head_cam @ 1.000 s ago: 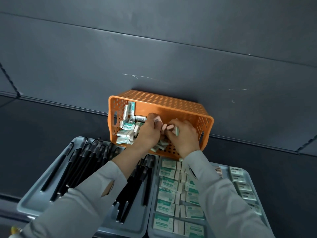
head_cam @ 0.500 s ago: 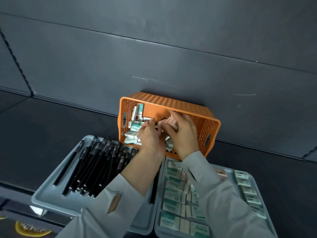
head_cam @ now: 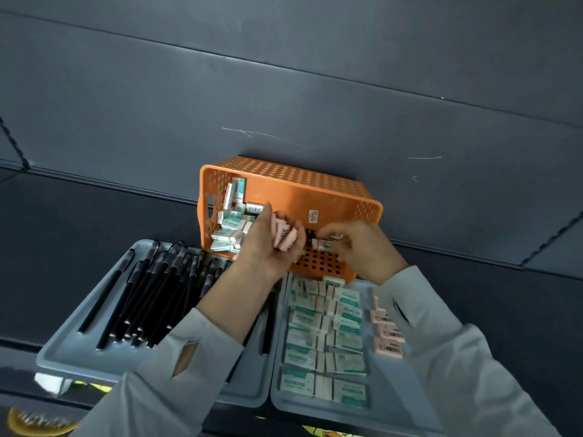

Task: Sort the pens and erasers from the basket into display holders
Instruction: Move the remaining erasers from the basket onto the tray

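Your left hand (head_cam: 264, 249) grips a bunch of pink erasers (head_cam: 285, 236) inside the tipped orange basket (head_cam: 331, 190). Your right hand (head_cam: 362, 251) pinches one small eraser (head_cam: 325, 246) beside it. The bunch is big, so some may slip out and miss the eraser tray (head_cam: 386, 386).

Left hand (head_cam: 266, 250) grips erasers (head_cam: 285, 236), right hand (head_cam: 362, 247) pinches one.

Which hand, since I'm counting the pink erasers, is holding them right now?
The left hand. It grips a bunch of pink erasers, while the right hand only pinches a single pale eraser.
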